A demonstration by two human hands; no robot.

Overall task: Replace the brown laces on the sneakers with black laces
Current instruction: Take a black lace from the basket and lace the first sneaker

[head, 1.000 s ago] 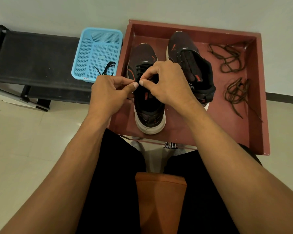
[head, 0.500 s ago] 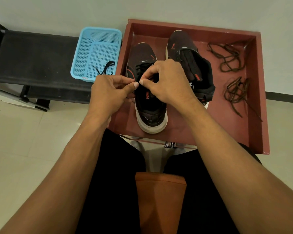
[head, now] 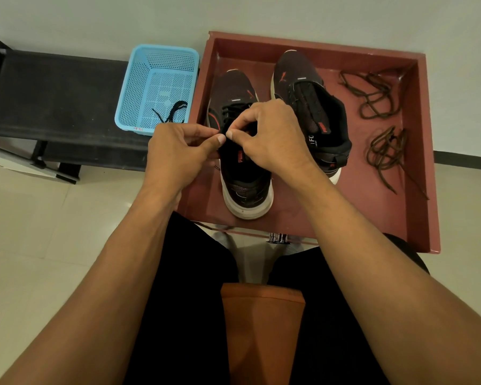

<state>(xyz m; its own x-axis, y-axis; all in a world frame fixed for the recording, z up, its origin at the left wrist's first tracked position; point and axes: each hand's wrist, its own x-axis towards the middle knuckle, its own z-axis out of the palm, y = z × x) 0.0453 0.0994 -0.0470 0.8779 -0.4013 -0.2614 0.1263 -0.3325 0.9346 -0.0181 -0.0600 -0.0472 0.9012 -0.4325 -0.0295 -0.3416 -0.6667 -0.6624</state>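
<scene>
- Pale tiled floor (head: 25, 245) and a plain light wall (head: 261, 12) behind; person seated, head view looks down over both forearms.
- Black counter (head: 53, 93), low, on the left against the wall.
- Red-brown tray (head: 425, 162) in front of the knees, just right of the counter.
- Blue basket (head: 139, 87), perforated plastic, sits on the counter's right end, touching or just beside the tray's left wall.
- Left sneaker (head: 246, 190), dark with a white sole, stands in the tray with its heel toward the person; black lace (head: 233, 109) runs through its front eyelets.
- Right sneaker (head: 297, 76) is just beside it and further back, with no lace in it.
- Left hand (head: 175, 154) and right hand (head: 272, 134) meet over the left sneaker's tongue. Each pinches thumb to forefinger on the black lace, and the fingertips almost touch; the strand is barely visible against the dark shoe.
- Brown laces (head: 375, 98), two loose bundles, lie on the tray's right side, well apart from the sneakers.
- Spare black lace (head: 172, 112) lies in the basket's near right corner.
</scene>
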